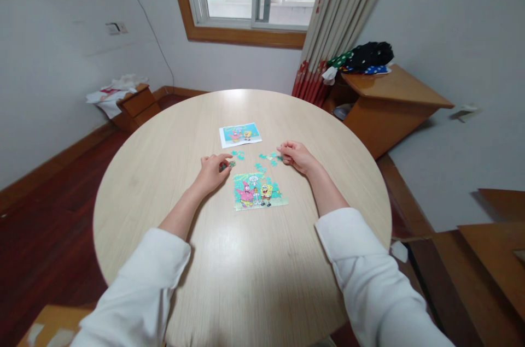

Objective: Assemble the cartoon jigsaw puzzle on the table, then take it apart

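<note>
A mostly assembled cartoon jigsaw puzzle (256, 192) lies flat near the middle of the table, its upper right edge uneven. Left of its top edge, my left hand (214, 173) has its fingers curled around small dark green puzzle pieces (232, 164). My right hand (297, 157) hovers to the upper right, fingertips pinched together; what is between them is too small to tell. Just by those fingertips lie loose teal pieces (268, 157). More loose pieces (260, 167) sit right above the puzzle, and another few (238, 155) rest beyond my left fingertips.
Behind the pieces lies a printed reference picture (240, 134) of the same cartoon scene. Everything rests on a round pale wooden table (246, 270). A wooden cabinet (394, 101) with cloths (365, 57) stands at back right, beside a curtain (332, 19). A small wooden stand (139, 108) is at left.
</note>
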The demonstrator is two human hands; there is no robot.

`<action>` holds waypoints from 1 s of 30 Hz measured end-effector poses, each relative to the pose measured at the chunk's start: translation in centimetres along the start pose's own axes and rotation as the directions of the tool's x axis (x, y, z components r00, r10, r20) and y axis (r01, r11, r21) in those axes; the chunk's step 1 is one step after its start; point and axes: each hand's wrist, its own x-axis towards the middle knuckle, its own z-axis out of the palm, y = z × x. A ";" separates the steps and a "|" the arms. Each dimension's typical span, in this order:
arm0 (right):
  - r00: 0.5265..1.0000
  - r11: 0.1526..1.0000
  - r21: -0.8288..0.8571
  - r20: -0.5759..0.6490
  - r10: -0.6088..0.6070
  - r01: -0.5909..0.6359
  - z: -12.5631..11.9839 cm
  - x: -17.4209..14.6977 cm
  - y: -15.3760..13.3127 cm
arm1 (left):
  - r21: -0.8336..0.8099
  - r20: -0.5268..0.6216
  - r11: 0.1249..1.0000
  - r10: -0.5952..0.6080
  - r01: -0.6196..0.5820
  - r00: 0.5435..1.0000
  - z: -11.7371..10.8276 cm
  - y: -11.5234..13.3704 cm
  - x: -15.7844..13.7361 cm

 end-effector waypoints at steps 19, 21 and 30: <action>1.000 1.000 -0.010 -0.005 0.006 -0.006 0.1 -0.1 -0.1 | 0.010 -0.124 0.992 -0.124 0.126 0.985 0.2 -0.9 0.3; 1.000 1.000 -0.007 -0.007 0.003 -0.003 0.1 -0.1 -0.1 | 0.040 -0.139 0.988 -0.142 0.149 0.980 0.2 -1.1 0.3; 1.000 1.000 -0.005 -0.009 0.005 -0.005 0.1 0.0 -0.1 | 0.149 -0.101 0.984 -0.086 0.101 0.991 0.5 -0.9 0.0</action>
